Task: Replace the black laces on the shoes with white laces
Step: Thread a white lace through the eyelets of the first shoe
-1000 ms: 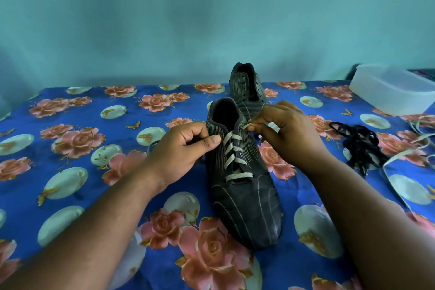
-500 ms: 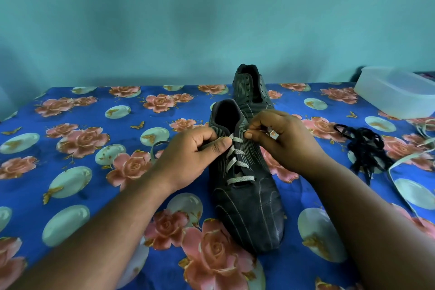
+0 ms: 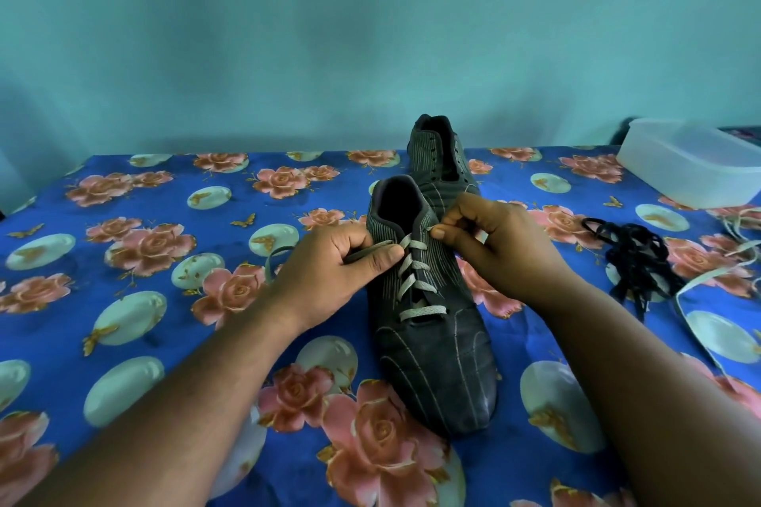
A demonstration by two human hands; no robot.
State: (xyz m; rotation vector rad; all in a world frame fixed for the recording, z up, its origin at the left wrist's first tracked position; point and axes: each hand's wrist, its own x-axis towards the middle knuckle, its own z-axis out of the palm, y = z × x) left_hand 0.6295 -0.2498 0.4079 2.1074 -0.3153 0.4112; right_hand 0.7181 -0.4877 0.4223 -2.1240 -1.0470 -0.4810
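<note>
Big blue floral cloth [image 3: 123, 259] covers everything. Near shoe [image 3: 432, 342] sits dead center, toe at 6 o'clock, white lace [image 3: 414, 284] crossing 4 rows. 2nd shoe [image 3: 436, 152] right behind at 12. Clear tub [image 3: 692, 165] at 2, black laces [image 3: 634, 255] piled at 3. Left hand [image 3: 329, 272] pinches 1 lace end, right hand [image 3: 502, 247] pinches the other by the top eyelet.

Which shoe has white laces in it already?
The near shoe, the one both hands are working on, has white laces crossing its front. The far shoe behind it shows bare holes.
</note>
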